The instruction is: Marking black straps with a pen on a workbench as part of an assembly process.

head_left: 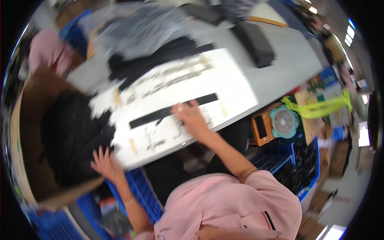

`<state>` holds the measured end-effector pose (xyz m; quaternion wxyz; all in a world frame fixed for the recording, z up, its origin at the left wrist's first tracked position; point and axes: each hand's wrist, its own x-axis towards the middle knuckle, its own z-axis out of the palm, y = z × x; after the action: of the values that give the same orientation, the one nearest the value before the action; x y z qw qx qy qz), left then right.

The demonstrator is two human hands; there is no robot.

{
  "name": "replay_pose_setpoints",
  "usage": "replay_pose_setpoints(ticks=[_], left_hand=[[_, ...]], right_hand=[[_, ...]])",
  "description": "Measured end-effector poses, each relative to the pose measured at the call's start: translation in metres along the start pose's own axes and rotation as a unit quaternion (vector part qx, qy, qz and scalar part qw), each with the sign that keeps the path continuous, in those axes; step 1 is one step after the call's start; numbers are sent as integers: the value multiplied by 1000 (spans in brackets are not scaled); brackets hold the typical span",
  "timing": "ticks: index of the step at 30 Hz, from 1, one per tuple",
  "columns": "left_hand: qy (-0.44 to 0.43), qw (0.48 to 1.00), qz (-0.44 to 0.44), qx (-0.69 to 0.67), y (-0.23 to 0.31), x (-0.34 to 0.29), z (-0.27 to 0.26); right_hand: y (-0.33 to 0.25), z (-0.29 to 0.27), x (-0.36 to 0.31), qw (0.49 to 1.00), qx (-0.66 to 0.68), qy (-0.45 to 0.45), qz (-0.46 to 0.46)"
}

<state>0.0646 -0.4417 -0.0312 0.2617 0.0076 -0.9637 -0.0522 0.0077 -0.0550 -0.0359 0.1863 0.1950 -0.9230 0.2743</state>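
A long flat black strip (152,117) lies slantwise on a white board (236,86) on the table. My right hand (193,121) rests over the strip's middle, its fingers apart and the tips touching or just above it. A small dark piece sticks out below the strip, just left of that hand; its kind is too blurred to tell. At the board's lower left corner, my left hand (107,164) is open with fingers spread and nothing in it. Beside it, a heap of black fabric pieces (76,136) fills a cardboard box (34,92).
Black strips (156,58) and clear plastic bags (148,30) lie behind the board. A dark box (254,44) stands on the grey table (296,60). To the right are a teal fan (285,121), an orange-framed phone (262,127) and blue crates (316,172). Another person in pink is at far left.
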Motion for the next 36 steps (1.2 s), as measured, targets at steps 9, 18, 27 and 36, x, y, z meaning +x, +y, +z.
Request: replay_pose_setpoints(ticks=[9, 18, 27, 36], left_hand=[[-56, 963, 55, -258, 96, 11, -4], [-175, 878, 169, -412, 218, 23, 10], [-136, 935, 150, -291, 218, -1, 9], [-136, 969, 38, -202, 167, -44, -10]], right_hand=[[-38, -20, -30, 993, 57, 93, 46], [-55, -21, -87, 997, -43, 56, -4], [-4, -62, -102, 990, -117, 60, 59], [16, -75, -101, 981, -137, 61, 121]])
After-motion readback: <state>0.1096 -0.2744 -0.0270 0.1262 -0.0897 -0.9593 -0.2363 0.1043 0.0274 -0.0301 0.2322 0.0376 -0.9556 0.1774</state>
